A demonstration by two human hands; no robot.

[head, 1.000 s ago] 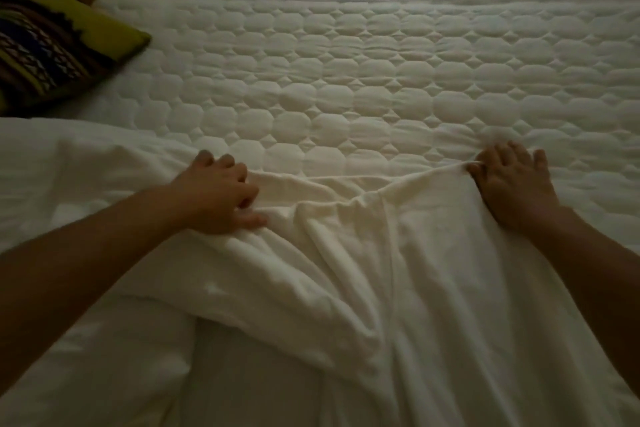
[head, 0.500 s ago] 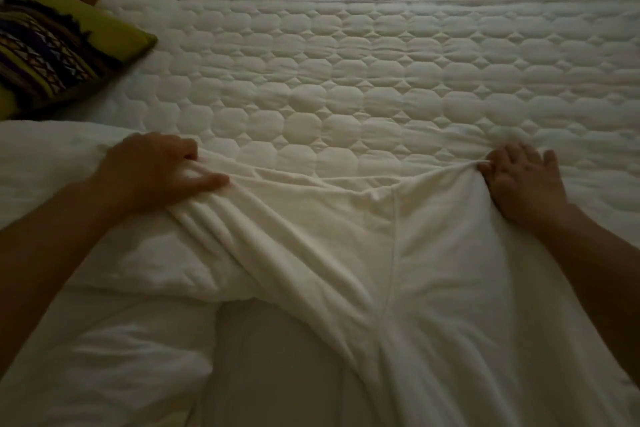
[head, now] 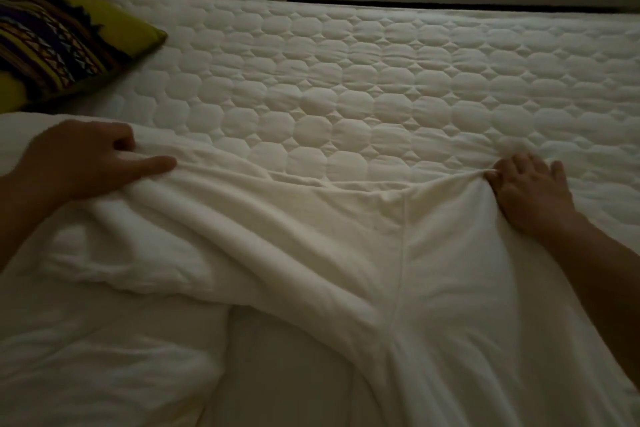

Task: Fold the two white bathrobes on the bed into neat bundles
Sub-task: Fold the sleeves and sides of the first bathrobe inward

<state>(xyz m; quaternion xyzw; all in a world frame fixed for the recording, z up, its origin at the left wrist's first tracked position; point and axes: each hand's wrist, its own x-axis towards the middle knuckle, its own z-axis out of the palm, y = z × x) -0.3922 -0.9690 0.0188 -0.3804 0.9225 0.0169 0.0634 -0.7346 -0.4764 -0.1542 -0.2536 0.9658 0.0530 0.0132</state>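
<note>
You are stretching one soft white cotton bathrobe [head: 433, 270] flat on the quilted white bed [head: 381, 80]. Your left hand [head: 86, 159] is gripping its far edge with curled fingers, and your right hand [head: 530, 194] is pinching the opposite corner. By my judgement no fold is made yet, so both bundles are waiting.

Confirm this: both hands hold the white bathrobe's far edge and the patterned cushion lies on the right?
No. The head view shows the patterned cushion on the left. Left hand and right hand do hold the bathrobe's far edge.
</note>
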